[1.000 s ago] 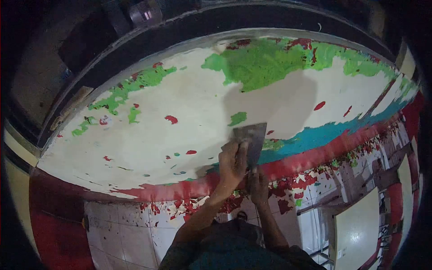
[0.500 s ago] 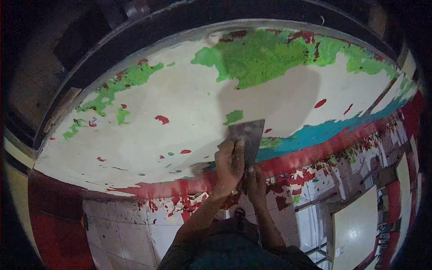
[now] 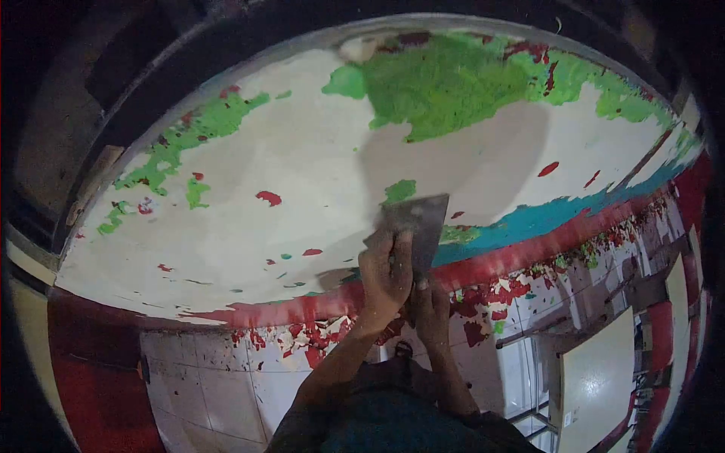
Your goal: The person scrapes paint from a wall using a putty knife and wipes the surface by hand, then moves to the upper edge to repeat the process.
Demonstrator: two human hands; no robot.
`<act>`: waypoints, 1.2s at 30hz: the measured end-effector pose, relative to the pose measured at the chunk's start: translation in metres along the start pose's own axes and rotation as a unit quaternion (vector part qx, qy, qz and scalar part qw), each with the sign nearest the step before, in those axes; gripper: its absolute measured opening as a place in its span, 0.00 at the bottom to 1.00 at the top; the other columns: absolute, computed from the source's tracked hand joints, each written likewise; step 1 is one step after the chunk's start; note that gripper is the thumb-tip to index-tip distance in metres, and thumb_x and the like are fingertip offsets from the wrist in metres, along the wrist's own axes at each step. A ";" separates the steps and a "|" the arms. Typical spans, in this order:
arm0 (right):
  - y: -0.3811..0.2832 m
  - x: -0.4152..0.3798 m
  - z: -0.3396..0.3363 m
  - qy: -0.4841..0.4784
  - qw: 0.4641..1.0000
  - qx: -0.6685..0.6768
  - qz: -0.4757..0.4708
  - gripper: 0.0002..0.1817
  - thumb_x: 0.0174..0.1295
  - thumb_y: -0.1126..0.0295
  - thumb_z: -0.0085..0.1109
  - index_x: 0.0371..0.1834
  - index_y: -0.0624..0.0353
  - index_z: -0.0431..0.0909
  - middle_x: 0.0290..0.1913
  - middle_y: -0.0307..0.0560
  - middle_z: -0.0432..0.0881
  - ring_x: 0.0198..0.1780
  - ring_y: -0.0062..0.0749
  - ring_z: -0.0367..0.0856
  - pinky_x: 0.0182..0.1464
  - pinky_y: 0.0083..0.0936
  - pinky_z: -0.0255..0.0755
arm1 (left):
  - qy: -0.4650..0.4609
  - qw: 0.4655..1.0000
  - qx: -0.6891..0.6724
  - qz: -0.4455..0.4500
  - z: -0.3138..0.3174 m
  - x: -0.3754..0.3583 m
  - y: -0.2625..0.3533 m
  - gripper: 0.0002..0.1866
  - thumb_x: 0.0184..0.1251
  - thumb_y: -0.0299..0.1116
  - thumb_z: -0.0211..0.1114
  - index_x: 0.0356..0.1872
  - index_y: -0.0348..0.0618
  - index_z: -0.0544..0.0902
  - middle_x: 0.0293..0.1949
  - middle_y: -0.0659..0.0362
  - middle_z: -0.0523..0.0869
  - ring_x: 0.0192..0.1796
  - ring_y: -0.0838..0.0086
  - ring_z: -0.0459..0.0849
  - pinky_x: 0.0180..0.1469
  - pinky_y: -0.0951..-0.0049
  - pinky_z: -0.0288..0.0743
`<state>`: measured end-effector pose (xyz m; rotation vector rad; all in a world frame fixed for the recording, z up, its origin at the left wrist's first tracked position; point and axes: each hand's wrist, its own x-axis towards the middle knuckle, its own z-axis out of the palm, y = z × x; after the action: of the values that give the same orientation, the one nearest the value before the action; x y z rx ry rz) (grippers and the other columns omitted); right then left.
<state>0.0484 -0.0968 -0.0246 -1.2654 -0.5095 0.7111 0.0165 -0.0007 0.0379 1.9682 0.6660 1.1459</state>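
A wide flat scraper blade (image 3: 427,219) lies against the wall (image 3: 302,158), its top edge just under a small green paint patch (image 3: 399,190). My left hand (image 3: 387,275) presses on the blade's left part with its fingers bent. Lower and to the right, my right hand (image 3: 430,308) is wrapped round the scraper's lower end, most of which is hidden by the hands. The wall is mostly bare white, with a large green patch (image 3: 445,87) above and a blue strip (image 3: 521,226) and a red band (image 3: 483,268) to the right.
Paint flakes (image 3: 302,338) in red, white and green lie along the wall's foot on the tiled floor (image 3: 200,377). At the lower right stands a pale board or table top (image 3: 598,370) with metal legs beside it. A dark frame borders the wall's top.
The view has shifted slightly, so the upper wall appears a little higher. Both hands and the scraper have barely moved, the blade now touching closer beside the small green patch.
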 end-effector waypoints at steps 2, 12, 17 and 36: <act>-0.013 0.002 0.002 -0.021 1.000 0.007 0.000 0.16 0.66 0.57 0.41 0.33 0.60 0.69 0.19 0.32 0.65 0.20 0.14 0.62 0.21 0.16 0.56 | -0.028 0.998 -0.008 -0.054 -0.008 0.008 0.018 0.08 0.63 0.31 0.53 0.35 0.35 0.75 0.27 0.48 0.77 0.31 0.58 0.76 0.34 0.66 0.68; -0.011 -0.008 0.002 0.030 0.998 0.032 0.036 0.17 0.66 0.57 0.41 0.35 0.61 0.70 0.20 0.32 0.67 0.19 0.15 0.63 0.19 0.16 0.57 | -0.051 0.994 -0.047 -0.090 -0.006 0.000 0.007 0.09 0.63 0.31 0.53 0.35 0.36 0.77 0.32 0.44 0.78 0.34 0.56 0.78 0.34 0.67 0.70; 0.008 -0.003 -0.017 0.020 0.999 -0.019 0.033 0.17 0.65 0.57 0.42 0.42 0.62 0.69 0.21 0.34 0.68 0.19 0.16 0.64 0.19 0.16 0.59 | -0.031 0.993 -0.103 -0.048 0.004 -0.001 0.001 0.14 0.65 0.37 0.50 0.36 0.35 0.77 0.28 0.44 0.79 0.32 0.52 0.79 0.35 0.67 0.71; -0.025 -0.018 0.076 -0.076 0.995 -0.061 -0.040 0.17 0.67 0.58 0.36 0.41 0.61 0.67 0.22 0.33 0.66 0.19 0.14 0.63 0.19 0.15 0.57 | 0.052 0.997 -0.059 -0.007 -0.092 0.010 0.004 0.13 0.65 0.37 0.51 0.35 0.35 0.76 0.20 0.55 0.77 0.22 0.75 0.70 0.25 0.73 0.64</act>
<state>-0.0116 -0.0621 0.0186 -1.3023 -0.7324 0.7209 -0.0596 0.0360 0.0753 1.8125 0.6509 1.2572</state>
